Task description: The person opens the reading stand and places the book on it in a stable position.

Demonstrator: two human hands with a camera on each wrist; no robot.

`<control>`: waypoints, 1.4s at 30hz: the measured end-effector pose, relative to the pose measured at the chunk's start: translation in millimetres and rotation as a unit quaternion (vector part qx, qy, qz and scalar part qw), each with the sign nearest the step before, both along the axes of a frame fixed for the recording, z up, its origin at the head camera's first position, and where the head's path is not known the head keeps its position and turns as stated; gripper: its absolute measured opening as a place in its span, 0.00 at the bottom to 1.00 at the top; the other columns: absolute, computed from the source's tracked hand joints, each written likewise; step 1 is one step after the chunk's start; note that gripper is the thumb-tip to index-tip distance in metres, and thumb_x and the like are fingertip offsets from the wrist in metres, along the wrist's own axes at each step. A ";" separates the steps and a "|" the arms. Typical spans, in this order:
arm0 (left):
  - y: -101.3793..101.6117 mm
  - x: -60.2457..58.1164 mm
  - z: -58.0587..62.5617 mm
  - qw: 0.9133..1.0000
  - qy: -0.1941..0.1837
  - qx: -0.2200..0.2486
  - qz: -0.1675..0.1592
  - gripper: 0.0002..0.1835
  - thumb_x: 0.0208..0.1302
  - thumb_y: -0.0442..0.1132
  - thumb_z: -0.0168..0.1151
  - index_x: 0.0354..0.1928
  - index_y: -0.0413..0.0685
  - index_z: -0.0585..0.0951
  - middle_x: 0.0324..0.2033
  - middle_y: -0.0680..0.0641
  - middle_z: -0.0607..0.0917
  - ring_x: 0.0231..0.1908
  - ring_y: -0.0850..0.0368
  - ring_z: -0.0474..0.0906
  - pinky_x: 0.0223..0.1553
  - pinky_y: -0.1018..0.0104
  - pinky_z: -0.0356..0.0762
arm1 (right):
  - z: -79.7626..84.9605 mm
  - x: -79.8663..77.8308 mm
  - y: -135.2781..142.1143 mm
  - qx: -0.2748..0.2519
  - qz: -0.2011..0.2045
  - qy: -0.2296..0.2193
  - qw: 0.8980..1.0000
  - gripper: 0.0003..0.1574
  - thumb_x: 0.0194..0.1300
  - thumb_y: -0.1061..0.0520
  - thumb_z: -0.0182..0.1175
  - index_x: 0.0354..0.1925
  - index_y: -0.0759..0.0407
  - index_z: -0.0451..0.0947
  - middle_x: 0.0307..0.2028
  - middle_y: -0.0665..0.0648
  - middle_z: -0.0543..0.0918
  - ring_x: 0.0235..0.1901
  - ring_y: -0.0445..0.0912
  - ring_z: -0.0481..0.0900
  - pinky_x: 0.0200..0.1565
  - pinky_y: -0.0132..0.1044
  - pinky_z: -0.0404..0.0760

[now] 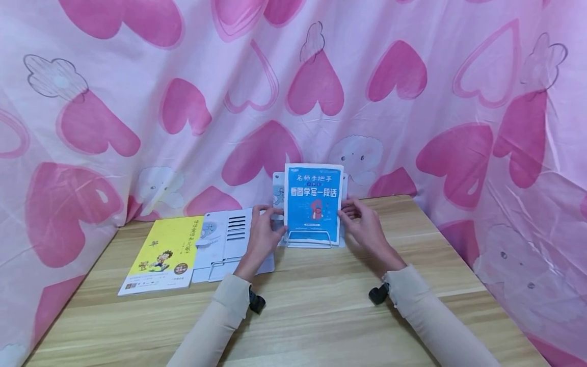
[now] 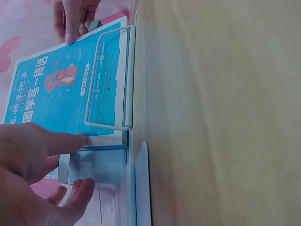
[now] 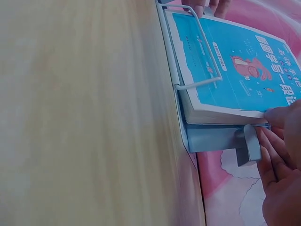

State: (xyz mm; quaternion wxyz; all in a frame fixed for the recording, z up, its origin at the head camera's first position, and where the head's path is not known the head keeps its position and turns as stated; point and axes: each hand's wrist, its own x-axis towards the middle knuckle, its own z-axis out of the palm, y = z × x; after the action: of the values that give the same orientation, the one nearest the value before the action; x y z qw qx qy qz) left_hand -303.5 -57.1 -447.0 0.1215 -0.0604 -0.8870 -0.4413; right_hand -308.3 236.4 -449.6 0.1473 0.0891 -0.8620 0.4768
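Note:
A blue book [image 1: 314, 204] with white Chinese lettering stands upright, leaning back on a pale book stand [image 1: 278, 189]. A white wire holder [image 1: 309, 238] crosses the front of its lower edge. My left hand [image 1: 263, 232] is at the left side of the book, thumb at its edge and the other fingers around the stand's side. On the opposite side, my right hand [image 1: 364, 224] holds the right edge, its thumb on the book and fingers behind, next to a grey clip [image 3: 249, 146] of the stand. The stand's back is mostly hidden by the book.
To the left, a second pale book stand [image 1: 234, 234] lies flat on the wooden table [image 1: 330, 306], partly behind my left wrist. A yellow book [image 1: 165, 255] lies beside it, at the stand's left edge. A pink heart-patterned curtain [image 1: 197, 107] hangs behind the table.

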 end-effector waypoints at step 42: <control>71.5 -19.0 -12.1 0.991 -0.030 0.056 -0.114 0.29 0.75 0.38 0.70 0.75 0.55 0.75 0.83 0.48 0.66 0.78 0.43 0.71 0.75 0.50 0.76 | 3.1 41.9 67.4 -0.004 -0.073 -0.033 0.997 0.44 0.75 0.39 0.68 0.76 0.56 0.64 0.58 0.61 0.81 0.51 0.53 0.84 0.46 0.14 0.80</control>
State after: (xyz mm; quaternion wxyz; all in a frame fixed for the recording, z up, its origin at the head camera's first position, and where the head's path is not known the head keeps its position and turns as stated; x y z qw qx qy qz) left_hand -322.5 14.4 -459.1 0.0473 -0.1412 -0.8515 -0.5028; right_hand -266.4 303.8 -446.5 0.1539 0.0092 -0.8686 0.4710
